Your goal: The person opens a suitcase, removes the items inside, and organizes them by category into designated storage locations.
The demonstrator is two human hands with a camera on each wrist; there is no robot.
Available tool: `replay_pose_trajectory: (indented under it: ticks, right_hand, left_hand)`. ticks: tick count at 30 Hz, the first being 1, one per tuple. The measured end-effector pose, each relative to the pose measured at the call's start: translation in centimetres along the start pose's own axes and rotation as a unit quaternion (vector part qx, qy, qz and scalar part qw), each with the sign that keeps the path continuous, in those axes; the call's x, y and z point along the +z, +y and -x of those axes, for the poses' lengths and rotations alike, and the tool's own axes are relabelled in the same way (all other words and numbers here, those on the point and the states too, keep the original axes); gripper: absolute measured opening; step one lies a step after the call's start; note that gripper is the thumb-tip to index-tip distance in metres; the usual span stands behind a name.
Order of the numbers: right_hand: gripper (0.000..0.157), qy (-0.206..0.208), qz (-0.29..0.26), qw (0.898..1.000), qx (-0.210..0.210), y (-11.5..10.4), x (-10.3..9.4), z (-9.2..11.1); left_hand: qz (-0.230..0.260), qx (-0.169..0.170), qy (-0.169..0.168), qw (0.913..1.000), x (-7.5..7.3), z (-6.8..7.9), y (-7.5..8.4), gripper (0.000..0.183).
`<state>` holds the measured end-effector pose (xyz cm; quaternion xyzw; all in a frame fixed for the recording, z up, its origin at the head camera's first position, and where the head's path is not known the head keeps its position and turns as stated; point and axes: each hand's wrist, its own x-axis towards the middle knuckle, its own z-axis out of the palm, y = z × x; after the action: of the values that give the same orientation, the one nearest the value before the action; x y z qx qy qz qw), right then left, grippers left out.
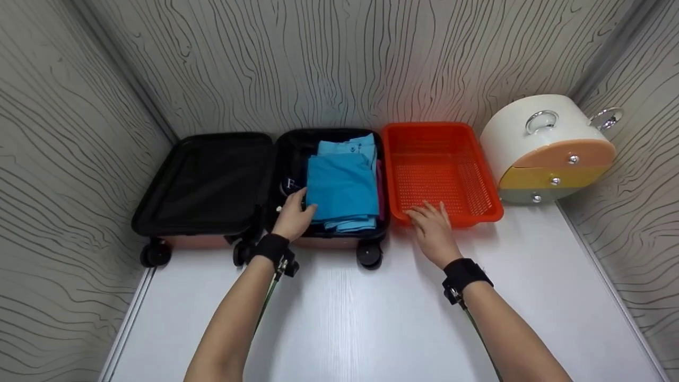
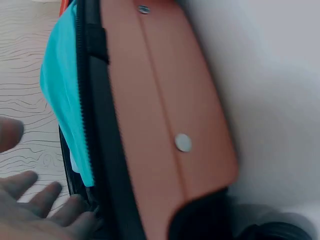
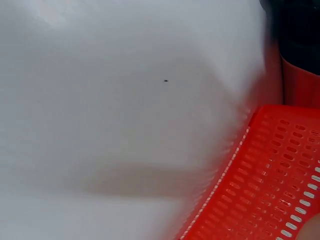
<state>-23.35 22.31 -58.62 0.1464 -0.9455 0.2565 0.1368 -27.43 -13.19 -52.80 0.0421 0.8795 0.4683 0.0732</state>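
An open suitcase (image 1: 329, 243) with a salmon-pink shell and black lining lies flat on the table. In its right half sits a stack of folded blue clothes (image 1: 342, 183), with light blue pieces above and below the top one and a dark red edge at the right. My left hand (image 1: 293, 215) is over the suitcase at the left front of this stack, fingers extended; the left wrist view shows the thumb apart from them. Over the front rim of a red plastic basket (image 1: 427, 127) is my right hand (image 1: 434, 233), its fingers spread and holding nothing. Only a fingertip (image 3: 311, 230) appears in the right wrist view.
The suitcase's other half (image 1: 212, 180) lies open at the left, black inside. Right of the basket stands a rounded white drawer box (image 1: 517, 127) with coloured drawers and silver knobs. Wood-patterned panels (image 1: 297, 63) enclose the white table (image 1: 339, 318) at the back and sides.
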Motion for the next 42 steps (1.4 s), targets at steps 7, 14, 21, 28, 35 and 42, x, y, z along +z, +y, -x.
replay_pose_trajectory:
  ticks: [7,14,21,28,35,42]
  right_hand:
    - [0.035,-0.073,-0.023,0.996,0.053,-0.8,-1.5,-1.3]
    - [0.044,-0.068,-0.063,0.989,0.119,-1.9,-2.5,-3.3]
    - [0.047,-0.062,-0.162,0.974,0.144,-5.1,-2.3,-6.1]
    - [0.054,-0.127,-0.229,0.95,0.172,-7.8,-0.9,-7.9]
    - [0.063,-0.12,-0.259,0.938,0.197,-8.8,0.4,-8.6]
    - [0.071,-0.092,-0.3,0.918,0.241,-9.1,1.4,-8.7]
  left_hand:
    - [0.013,-0.06,-0.017,0.9979,0.2,-0.9,0.7,0.067]
    - [0.031,-0.09,-0.029,0.995,0.3,-1.4,1.1,0.067]
    - [0.093,-0.142,-0.028,0.9851,0.4,-2.4,0.6,0.064]
    - [0.092,-0.188,-0.013,0.9778,1.3,-3.3,0.2,0.062]
    - [0.059,-0.188,0.015,0.9803,1.9,-3.6,0.7,0.06]
    - [0.067,-0.209,0.011,0.9756,1.9,-3.9,0.0,0.054]
